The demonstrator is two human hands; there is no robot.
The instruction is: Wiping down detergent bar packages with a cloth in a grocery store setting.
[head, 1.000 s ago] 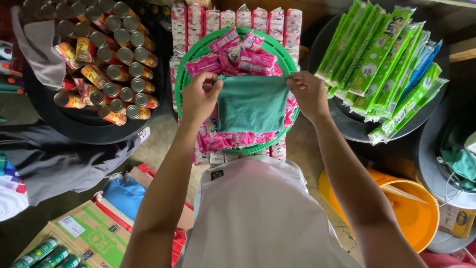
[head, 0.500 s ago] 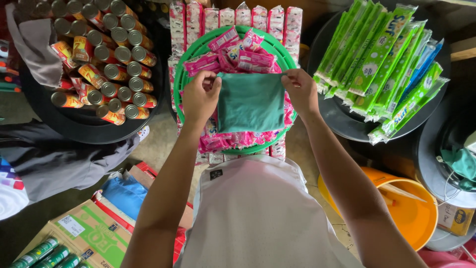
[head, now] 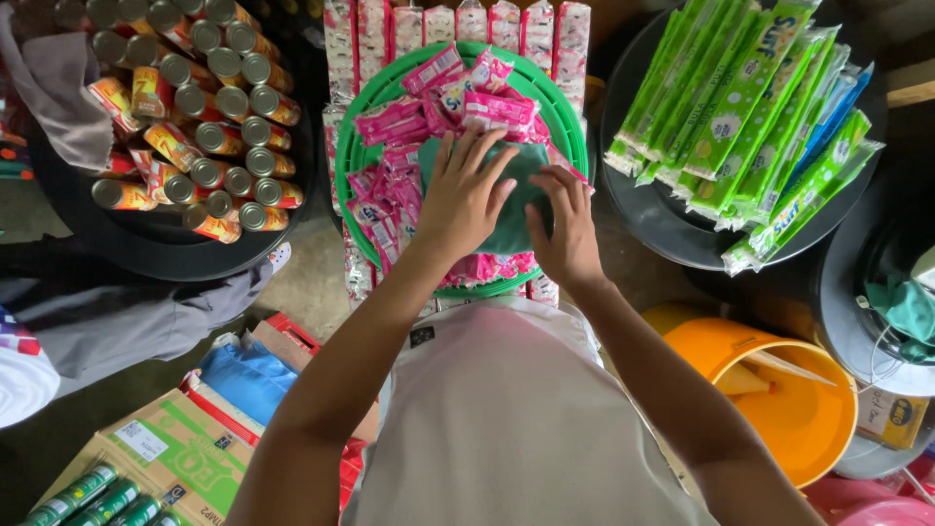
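Pressing under both hands' fingers [head: 484, 161], the teal cloth [head: 521, 200] lies on pink sachets [head: 394, 122].

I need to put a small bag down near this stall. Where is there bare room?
Bare floor lies between the black can tray, green basket and cardboard box. The orange bucket is open. Both hands crowd the basket.

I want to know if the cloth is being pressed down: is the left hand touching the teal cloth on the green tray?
Touching. The head view shows the left hand lying flat, fingers spread, on the teal cloth, with no gap between them.
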